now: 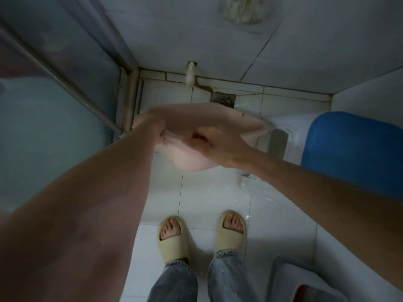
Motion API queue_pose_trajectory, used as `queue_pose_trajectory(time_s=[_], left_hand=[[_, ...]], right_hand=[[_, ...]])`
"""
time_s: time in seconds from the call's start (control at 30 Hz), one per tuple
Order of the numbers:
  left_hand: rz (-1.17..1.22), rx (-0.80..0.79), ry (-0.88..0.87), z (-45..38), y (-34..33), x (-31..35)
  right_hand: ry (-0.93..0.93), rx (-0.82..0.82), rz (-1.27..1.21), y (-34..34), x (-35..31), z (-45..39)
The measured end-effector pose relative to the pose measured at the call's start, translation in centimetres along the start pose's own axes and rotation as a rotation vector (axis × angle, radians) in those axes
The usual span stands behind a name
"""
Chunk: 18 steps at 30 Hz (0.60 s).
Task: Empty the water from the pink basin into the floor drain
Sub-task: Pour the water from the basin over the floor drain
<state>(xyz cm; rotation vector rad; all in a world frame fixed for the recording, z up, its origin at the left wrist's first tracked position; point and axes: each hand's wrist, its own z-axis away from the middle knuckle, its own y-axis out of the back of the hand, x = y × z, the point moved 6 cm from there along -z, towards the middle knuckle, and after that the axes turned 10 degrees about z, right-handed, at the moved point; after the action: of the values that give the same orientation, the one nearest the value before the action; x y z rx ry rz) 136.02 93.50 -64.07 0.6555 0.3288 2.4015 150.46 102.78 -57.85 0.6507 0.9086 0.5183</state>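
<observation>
Here you hold the pink basin (196,136) above the floor, tipped steeply away from you toward the floor drain (222,100) at the floor's far edge by the wall. Your left hand (150,129) and right hand (218,141) both have fingers closed on its near rim. No stream of water shows, so the pour looks nearly done. The basin looks pale, smooth, thin plastic, its underside facing you.

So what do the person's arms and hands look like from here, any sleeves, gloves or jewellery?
Both forearms are bare up to the frame edge, no sleeves showing. The left hand and right hand wear no gloves; no rings, watch or bracelets are visible. The fingers are partly hidden, and the picture is dim and slightly blurred.
</observation>
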Motion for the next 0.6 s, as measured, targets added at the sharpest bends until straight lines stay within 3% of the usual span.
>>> queue_pose_trajectory(time_s=[0.07, 0.23, 0.6], left_hand=[[0.045, -0.018, 0.011, 0.8, -0.3, 0.2], [0.140, -0.067, 0.076, 1.4, -1.2, 0.2], [0.373, -0.234, 0.125, 4.3, -3.4, 3.0]], right_hand=[[0.077, 0.123, 0.166, 0.1, -0.2, 0.5], [0.079, 0.333, 0.143, 1.4, 1.2, 0.5], [-0.148, 0.270, -0.027, 5.0, 4.3, -0.4]])
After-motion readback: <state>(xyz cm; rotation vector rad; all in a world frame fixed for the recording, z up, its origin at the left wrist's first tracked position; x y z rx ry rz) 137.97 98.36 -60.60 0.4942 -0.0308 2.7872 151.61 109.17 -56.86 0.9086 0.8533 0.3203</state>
